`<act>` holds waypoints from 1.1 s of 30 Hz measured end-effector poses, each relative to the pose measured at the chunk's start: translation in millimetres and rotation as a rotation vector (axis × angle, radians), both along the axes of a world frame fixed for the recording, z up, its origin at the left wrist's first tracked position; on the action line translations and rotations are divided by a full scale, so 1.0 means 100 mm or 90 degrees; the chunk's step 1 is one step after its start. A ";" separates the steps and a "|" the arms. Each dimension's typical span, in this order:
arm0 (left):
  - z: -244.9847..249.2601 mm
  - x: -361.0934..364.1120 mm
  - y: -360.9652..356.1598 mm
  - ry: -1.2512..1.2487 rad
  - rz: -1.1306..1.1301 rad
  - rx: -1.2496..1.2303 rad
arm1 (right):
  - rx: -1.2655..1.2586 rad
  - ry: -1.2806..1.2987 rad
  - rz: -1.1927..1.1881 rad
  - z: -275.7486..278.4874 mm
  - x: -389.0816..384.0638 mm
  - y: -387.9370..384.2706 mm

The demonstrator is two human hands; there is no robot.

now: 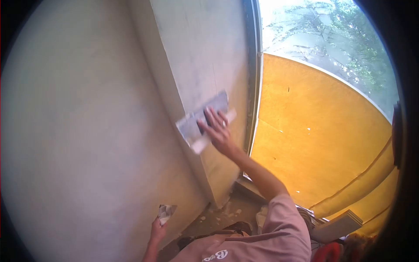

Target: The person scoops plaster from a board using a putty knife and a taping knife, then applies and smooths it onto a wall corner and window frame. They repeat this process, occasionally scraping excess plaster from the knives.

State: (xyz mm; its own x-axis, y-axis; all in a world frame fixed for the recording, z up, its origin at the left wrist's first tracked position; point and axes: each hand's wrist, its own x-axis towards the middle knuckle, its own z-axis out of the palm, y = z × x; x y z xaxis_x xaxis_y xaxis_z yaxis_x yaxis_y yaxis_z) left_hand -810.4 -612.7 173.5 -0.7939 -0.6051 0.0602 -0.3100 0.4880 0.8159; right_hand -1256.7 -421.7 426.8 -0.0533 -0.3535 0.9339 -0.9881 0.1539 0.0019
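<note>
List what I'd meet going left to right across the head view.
From left: plastered wall, left hand gripping a scraper, right hand holding a trowel, window frame, yellow board.

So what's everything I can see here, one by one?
wall: one, pale grey, left and centre
window frame: one, dark, upper middle
board: one, yellow, right
trees: several, green, top right
rubble: bits, pale, floor by the wall
panel: one, off-white, lower right
trowel: one, grey, flat against the wall, centre
scraper: one, grey-white, bottom left
sleeve: one, pink, bottom
right hand: one, on the trowel
left hand: one, gripping the scraper
</note>
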 end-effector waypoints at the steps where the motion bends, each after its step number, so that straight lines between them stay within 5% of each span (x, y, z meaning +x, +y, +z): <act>1: -0.09 0.01 -0.05 -0.024 -0.003 0.012 | 0.009 -0.015 0.002 -0.38 0.03 0.01; 7: -0.36 -0.20 0.04 -0.007 -0.031 0.206 | 0.142 -0.077 0.009 -2.41 0.16 0.20; 12: -0.62 -0.65 0.23 -0.062 -0.075 0.416 | 0.196 -0.177 0.042 -3.22 0.34 0.44; 15: -0.91 -1.02 0.28 -0.116 -0.117 0.692 | 0.268 -0.293 -0.010 -3.23 0.58 0.76; 17: -0.91 -1.24 0.37 -0.142 -0.216 0.771 | -0.031 -0.713 0.193 -3.17 0.79 1.00; 18: -0.91 -1.37 0.47 -0.142 -0.245 0.758 | -0.022 -0.727 0.184 -3.18 0.84 1.15; 21: -0.80 -1.70 0.58 -0.211 -0.349 0.873 | -0.301 -1.150 0.294 -2.95 1.00 1.57; 25: -0.16 -1.98 0.84 -0.193 -0.357 0.843 | -0.305 -1.136 0.279 -2.29 1.29 1.87; 28: 0.09 -2.07 0.87 -0.200 -0.376 0.880 | -0.060 -1.100 0.256 -2.11 1.49 1.97; 30: 0.26 -2.13 0.86 -0.218 -0.395 0.824 | 0.053 -0.825 0.272 -1.52 1.65 1.87; 33: 0.53 -2.12 0.93 -0.190 -0.398 0.809 | 0.139 -0.698 0.251 -1.62 1.59 1.88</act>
